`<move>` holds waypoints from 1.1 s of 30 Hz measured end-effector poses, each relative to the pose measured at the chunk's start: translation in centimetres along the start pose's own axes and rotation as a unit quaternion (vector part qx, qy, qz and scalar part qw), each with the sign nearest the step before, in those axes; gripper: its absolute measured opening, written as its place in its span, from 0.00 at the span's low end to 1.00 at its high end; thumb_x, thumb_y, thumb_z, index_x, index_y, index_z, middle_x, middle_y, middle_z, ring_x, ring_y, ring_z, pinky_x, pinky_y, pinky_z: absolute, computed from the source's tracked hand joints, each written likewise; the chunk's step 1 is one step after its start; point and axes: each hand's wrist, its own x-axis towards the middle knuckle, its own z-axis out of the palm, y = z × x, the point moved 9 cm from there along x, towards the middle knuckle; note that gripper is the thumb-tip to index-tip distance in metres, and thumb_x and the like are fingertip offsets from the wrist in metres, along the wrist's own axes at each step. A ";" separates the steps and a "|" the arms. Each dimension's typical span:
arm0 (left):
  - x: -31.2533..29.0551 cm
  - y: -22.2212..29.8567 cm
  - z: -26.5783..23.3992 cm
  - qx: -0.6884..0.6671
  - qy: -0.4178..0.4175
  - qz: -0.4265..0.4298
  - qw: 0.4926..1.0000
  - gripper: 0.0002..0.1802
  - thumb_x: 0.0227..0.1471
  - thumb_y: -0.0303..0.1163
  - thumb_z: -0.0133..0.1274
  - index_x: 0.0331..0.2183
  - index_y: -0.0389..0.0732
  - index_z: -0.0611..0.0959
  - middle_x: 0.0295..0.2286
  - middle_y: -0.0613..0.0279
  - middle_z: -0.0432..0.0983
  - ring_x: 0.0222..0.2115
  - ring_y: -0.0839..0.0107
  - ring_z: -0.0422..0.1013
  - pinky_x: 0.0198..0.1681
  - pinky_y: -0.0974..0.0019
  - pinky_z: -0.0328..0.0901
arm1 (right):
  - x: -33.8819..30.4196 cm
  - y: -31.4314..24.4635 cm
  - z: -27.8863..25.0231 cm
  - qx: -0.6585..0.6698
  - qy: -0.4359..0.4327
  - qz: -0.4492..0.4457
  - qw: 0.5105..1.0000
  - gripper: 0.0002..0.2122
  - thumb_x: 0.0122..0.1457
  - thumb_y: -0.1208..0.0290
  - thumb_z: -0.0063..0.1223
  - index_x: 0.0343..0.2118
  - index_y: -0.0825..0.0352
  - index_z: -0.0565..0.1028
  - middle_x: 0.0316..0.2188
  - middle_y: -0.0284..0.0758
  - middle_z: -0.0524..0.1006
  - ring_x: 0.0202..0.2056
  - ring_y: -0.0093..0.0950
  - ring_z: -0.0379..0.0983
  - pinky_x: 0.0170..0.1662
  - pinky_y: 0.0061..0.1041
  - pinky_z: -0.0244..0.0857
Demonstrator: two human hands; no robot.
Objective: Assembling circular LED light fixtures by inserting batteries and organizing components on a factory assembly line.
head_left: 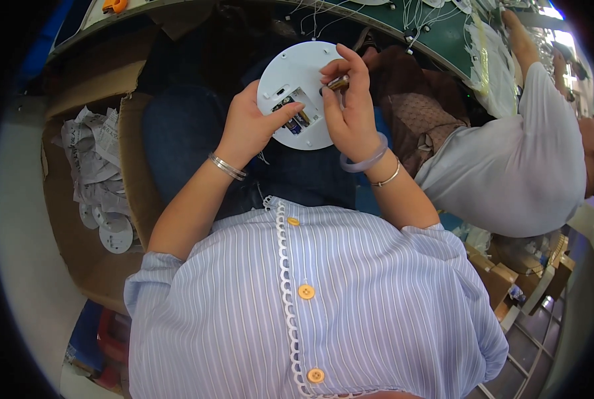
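Observation:
A round white disc-shaped device [303, 63] is held above my lap, its battery compartment facing up. My left hand [251, 118] grips the disc's left edge, with the thumb lying over the batteries [299, 122] seated in the compartment. Part of the compartment beside them shows bare contacts. Over the disc's right side, my right hand [351, 106] pinches a loose battery [337, 83] between thumb and fingers. What the left fingers do beneath the disc is hidden.
On my left stands an open cardboard box [137, 153] with crumpled paper [97, 146] and white discs [116, 236]. A green-topped table [436, 50] carrying thin white cables lies ahead. A co-worker in a white top [510, 166] sits close on my right.

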 end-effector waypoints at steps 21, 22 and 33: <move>0.2 -0.5 -0.4 -0.020 -0.010 -0.029 0.999 0.21 0.37 0.29 0.56 0.36 0.34 0.70 0.29 0.56 0.72 0.29 0.73 0.70 0.31 0.72 0.65 | 0.2 2.0 0.3 0.160 0.020 0.073 0.984 0.16 0.43 0.82 0.50 0.38 0.69 0.65 0.33 0.36 0.69 0.36 0.23 0.66 0.41 0.19 0.60; 0.1 -0.5 -0.2 -0.033 -0.016 -0.028 0.999 0.22 0.37 0.30 0.56 0.37 0.34 0.70 0.30 0.56 0.72 0.30 0.73 0.70 0.32 0.73 0.65 | 0.4 1.6 0.4 0.098 -0.005 0.073 0.993 0.15 0.42 0.82 0.51 0.36 0.70 0.67 0.32 0.35 0.70 0.35 0.22 0.67 0.40 0.18 0.60; -1.2 -2.0 1.3 -0.214 -0.071 -0.224 0.948 0.24 0.45 0.34 0.48 0.43 0.35 0.62 0.36 0.52 0.67 0.35 0.67 0.68 0.33 0.68 0.67 | -1.4 -0.2 -2.0 -0.104 -0.019 0.041 0.994 0.10 0.37 0.79 0.55 0.27 0.69 0.72 0.23 0.35 0.72 0.25 0.25 0.69 0.31 0.18 0.62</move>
